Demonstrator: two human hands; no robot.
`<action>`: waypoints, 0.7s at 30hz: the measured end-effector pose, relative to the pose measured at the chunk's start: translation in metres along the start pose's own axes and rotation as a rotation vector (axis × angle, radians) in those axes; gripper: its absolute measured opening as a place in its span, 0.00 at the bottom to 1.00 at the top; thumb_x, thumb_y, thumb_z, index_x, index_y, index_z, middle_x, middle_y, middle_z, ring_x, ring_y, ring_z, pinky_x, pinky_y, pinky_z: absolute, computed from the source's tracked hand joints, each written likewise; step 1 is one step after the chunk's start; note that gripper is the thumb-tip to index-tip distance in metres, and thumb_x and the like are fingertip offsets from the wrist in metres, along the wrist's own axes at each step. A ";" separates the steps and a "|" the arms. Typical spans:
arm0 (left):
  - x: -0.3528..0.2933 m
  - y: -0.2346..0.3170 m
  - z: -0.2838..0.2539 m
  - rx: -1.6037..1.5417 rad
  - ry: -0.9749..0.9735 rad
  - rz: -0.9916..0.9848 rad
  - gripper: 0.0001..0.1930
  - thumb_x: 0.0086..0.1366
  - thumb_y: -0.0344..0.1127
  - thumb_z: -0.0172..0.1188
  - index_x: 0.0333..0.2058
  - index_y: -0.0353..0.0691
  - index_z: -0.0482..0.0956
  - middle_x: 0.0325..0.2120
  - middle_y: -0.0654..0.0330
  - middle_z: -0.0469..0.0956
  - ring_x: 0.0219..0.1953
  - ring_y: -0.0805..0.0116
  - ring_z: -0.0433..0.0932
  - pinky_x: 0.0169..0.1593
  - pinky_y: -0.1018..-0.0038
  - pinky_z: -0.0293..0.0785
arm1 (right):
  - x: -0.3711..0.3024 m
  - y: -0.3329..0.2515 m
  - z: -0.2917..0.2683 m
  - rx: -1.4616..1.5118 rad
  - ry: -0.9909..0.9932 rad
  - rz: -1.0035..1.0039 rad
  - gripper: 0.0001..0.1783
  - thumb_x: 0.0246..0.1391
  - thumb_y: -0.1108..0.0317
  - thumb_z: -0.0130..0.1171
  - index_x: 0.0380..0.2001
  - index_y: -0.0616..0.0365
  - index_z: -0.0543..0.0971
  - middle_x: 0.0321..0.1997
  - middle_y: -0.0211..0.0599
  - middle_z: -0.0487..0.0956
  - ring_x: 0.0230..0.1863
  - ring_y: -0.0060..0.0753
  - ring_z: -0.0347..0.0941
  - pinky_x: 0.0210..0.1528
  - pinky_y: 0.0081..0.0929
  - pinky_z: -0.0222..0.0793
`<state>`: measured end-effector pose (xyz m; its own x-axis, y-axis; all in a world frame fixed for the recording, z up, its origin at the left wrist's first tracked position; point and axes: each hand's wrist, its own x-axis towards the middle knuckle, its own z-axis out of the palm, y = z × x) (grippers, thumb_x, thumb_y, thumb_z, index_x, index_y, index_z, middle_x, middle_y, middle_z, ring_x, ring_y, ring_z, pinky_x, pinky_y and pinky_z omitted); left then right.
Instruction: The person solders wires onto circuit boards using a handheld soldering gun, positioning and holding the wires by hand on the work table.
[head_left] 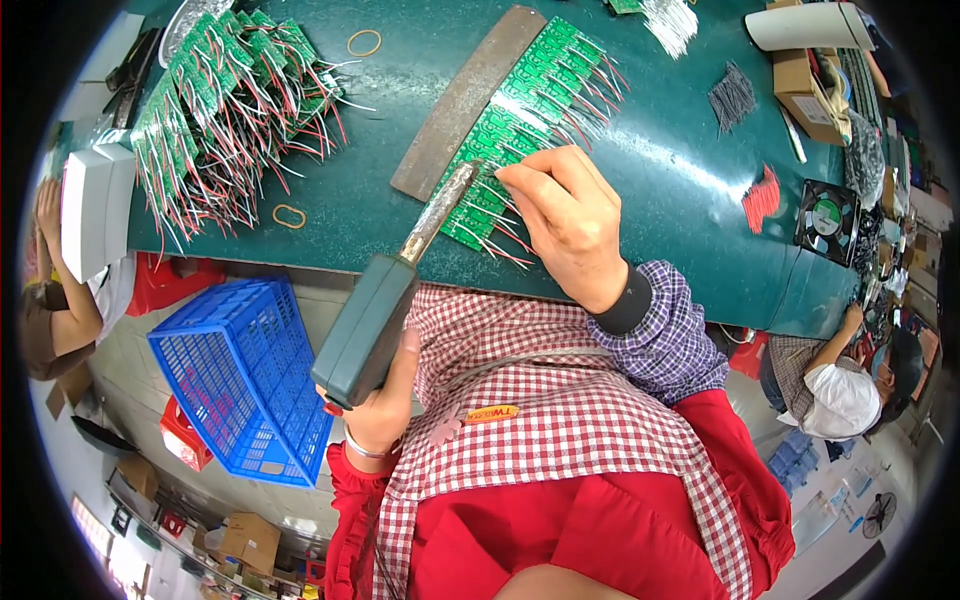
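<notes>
Left hand [378,412] grips an iron [365,320]; right hand [575,225] pinches closed, catch unclear, over boards [545,75] apparently mostly wired; loose red wires [762,200] lie right of its fingers [540,188].

Lettered orange apron patch [491,414]

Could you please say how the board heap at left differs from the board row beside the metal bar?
The board heap is jumbled and overlapping; the board row lies in a slanting line. The soldering iron reaches over the row, while the heap lies apart from it. Both show green boards with red and white wires.
</notes>
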<state>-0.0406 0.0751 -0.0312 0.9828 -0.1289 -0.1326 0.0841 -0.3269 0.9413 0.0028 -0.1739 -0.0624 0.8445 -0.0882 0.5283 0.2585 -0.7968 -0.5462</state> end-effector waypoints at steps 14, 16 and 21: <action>0.003 0.002 -0.001 0.064 -0.054 0.072 0.14 0.59 0.21 0.65 0.45 0.28 0.78 0.32 0.59 0.80 0.25 0.76 0.75 0.28 0.78 0.71 | 0.002 -0.001 -0.002 0.016 0.001 -0.001 0.11 0.40 0.80 0.67 0.31 0.58 0.81 0.29 0.32 0.75 0.30 0.33 0.74 0.28 0.29 0.71; 0.001 0.001 0.000 0.043 -0.044 0.048 0.14 0.59 0.21 0.65 0.45 0.29 0.78 0.33 0.58 0.80 0.25 0.76 0.75 0.28 0.78 0.71 | 0.001 0.001 0.000 0.015 0.002 -0.007 0.11 0.40 0.81 0.66 0.31 0.58 0.80 0.29 0.32 0.75 0.30 0.34 0.74 0.28 0.29 0.71; -0.002 -0.004 -0.001 0.017 -0.010 0.043 0.16 0.59 0.20 0.64 0.47 0.29 0.77 0.35 0.57 0.80 0.26 0.75 0.75 0.28 0.79 0.71 | 0.000 0.000 0.000 0.016 0.005 -0.005 0.11 0.40 0.81 0.66 0.31 0.58 0.80 0.29 0.32 0.75 0.30 0.34 0.73 0.29 0.29 0.71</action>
<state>-0.0430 0.0780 -0.0339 0.9837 -0.1526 -0.0952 0.0388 -0.3369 0.9407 0.0032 -0.1743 -0.0625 0.8409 -0.0870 0.5342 0.2702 -0.7877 -0.5537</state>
